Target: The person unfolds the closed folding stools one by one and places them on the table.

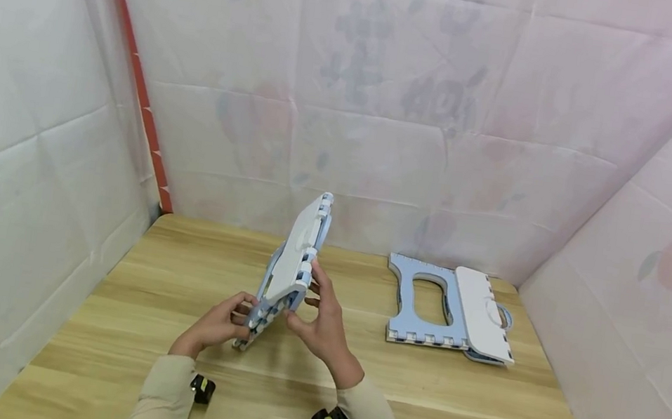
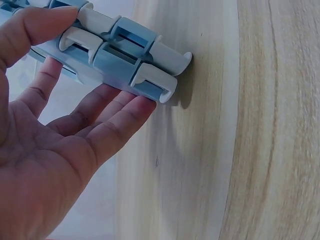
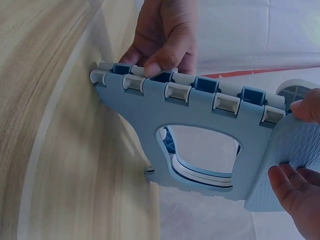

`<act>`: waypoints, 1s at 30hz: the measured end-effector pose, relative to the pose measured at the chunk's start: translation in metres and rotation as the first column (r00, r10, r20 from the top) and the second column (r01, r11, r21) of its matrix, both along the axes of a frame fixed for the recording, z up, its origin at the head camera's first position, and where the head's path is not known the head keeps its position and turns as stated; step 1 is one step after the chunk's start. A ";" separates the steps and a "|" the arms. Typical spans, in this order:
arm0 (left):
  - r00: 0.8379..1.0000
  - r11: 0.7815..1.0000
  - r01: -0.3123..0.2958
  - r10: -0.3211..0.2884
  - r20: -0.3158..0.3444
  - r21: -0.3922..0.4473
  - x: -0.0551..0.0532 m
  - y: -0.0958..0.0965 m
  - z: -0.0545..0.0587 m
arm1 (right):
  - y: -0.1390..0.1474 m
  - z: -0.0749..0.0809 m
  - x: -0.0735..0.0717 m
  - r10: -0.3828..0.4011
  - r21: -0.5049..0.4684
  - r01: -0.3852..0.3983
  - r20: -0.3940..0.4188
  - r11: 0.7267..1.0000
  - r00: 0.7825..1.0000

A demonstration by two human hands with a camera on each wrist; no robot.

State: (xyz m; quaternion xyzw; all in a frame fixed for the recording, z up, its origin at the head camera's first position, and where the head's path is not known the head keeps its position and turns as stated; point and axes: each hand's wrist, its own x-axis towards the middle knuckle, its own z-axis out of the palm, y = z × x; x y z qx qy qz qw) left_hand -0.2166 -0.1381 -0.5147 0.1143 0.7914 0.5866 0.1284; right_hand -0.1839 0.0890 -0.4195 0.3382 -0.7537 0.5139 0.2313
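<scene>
A folded blue-and-white plastic folding stool [image 1: 295,254] is held up on edge over the wooden table, slanting away from the person. My left hand [image 1: 215,327] pinches its hinged edge, thumb on one side and fingers on the other, as the left wrist view shows. My right hand [image 1: 325,327] grips the seat panel end, with thumb and fingertips on the panel in the right wrist view. There the stool's blue leg frame [image 3: 120,102] with its large rounded opening faces the camera, and its lower corner meets or nearly meets the tabletop.
A second folding stool [image 1: 421,334], also folded, lies flat at the right of the table [image 1: 444,408], its carry handle [image 1: 504,318] pointing right. White sheeting [image 1: 368,157] hangs behind and along both sides. A red strip [image 1: 147,117] runs down the back left corner.
</scene>
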 end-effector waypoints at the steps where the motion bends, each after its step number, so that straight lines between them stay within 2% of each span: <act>1: 1.000 1.000 0.001 -0.001 -0.002 0.002 -0.001 0.000 0.000 | 0.000 -0.004 -0.004 -0.003 0.008 0.003 -0.006 1.000 1.000; 2: 1.000 1.000 -0.003 0.003 0.000 -0.001 -0.003 -0.001 -0.003 | 0.000 -0.009 -0.008 -0.006 0.015 0.006 -0.013 1.000 1.000; 5: 1.000 1.000 0.007 -0.007 0.002 0.009 -0.004 -0.002 -0.002 | 0.000 -0.021 -0.019 -0.018 0.040 0.018 -0.014 0.999 1.000; 8: 1.000 0.999 0.026 -0.027 0.006 0.027 -0.004 -0.004 -0.002 | -0.001 -0.023 -0.021 -0.021 0.063 0.021 -0.006 0.998 1.000; 17: 0.995 0.993 0.086 -0.090 0.039 0.080 -0.004 -0.011 -0.002 | -0.009 -0.016 -0.022 0.006 0.096 -0.005 -0.008 0.995 1.000; 23: 0.994 0.991 0.095 -0.100 0.043 0.098 -0.006 -0.013 -0.001 | -0.014 -0.010 -0.027 0.005 0.130 -0.002 -0.025 0.992 1.000; 30: 0.995 0.990 0.083 -0.090 0.051 0.116 -0.008 -0.011 -0.006 | -0.017 -0.008 -0.031 0.004 0.153 -0.002 -0.013 0.988 1.000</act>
